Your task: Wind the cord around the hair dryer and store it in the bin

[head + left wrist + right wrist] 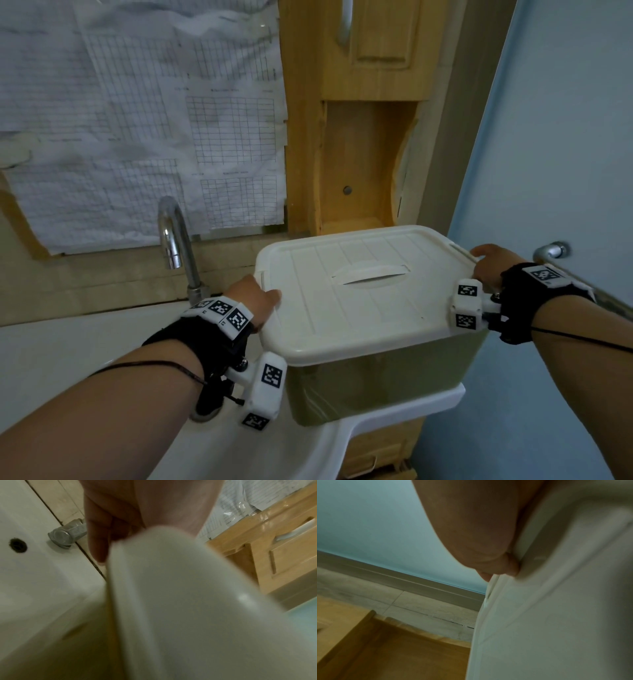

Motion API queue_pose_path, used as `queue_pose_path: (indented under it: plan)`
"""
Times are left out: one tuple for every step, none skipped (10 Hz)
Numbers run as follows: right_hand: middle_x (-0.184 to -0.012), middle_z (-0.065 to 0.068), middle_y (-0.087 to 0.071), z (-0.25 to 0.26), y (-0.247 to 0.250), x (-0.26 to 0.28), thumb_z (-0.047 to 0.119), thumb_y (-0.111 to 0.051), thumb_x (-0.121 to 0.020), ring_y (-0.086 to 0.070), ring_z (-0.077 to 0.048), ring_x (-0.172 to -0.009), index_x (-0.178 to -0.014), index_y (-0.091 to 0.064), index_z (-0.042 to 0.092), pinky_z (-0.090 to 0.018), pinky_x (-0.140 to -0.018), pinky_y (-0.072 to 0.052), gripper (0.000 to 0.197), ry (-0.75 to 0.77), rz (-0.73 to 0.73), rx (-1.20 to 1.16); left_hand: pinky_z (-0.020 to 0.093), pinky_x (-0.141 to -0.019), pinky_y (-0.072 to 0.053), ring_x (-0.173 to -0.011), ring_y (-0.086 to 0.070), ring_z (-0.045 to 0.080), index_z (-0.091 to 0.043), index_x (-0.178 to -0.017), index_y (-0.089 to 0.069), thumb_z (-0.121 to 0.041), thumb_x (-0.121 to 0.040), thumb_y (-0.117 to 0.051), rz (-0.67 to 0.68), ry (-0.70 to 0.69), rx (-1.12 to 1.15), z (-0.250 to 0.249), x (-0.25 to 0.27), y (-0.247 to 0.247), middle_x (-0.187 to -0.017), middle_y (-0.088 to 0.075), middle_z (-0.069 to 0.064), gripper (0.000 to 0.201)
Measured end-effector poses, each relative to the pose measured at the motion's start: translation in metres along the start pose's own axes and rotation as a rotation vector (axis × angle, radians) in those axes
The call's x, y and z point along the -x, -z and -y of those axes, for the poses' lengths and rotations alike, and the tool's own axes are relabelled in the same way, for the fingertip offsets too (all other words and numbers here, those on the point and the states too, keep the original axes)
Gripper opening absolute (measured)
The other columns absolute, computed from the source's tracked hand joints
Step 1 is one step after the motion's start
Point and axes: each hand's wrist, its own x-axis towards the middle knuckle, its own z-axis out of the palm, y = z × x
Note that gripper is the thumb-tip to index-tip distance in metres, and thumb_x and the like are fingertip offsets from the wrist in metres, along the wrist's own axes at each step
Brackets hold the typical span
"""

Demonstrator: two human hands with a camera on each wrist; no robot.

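The bin is a pale green tub with a white lid lying on it, and it stands on the right end of the sink counter. My left hand holds the lid's left edge, thumb on top. The left wrist view shows its fingers running down beside the rim of the lid. My right hand holds the lid's right edge. Its fingertips curl against the rim of the lid. No hair dryer or cord is visible in any view.
A chrome faucet rises just left of the bin, over the white sink. Behind the bin is a wooden cabinet with an open niche. At the right there is a blue door with a metal handle. Paper sheets cover the wall behind the faucet.
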Motion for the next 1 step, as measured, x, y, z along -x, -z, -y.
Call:
queue_pose_path:
  plan:
    - [-0.139, -0.024, -0.046, 0.0071, 0.0081, 0.0038, 0.005, -0.054, -0.086, -0.046, -0.038, -0.125, -0.135, -0.042, -0.004, -0.038, -0.104, -0.037, 0.051, -0.001, -0.087, 0.030, 0.031, -0.072, -0.048, -0.079, -0.059, 0.026, -0.005, -0.130, -0.046, -0.044, -0.090, -0.047, -0.033, 0.015, 0.046, 0.0046, -0.0003, 0.0048, -0.096, -0.066, 0.012, 0.056]
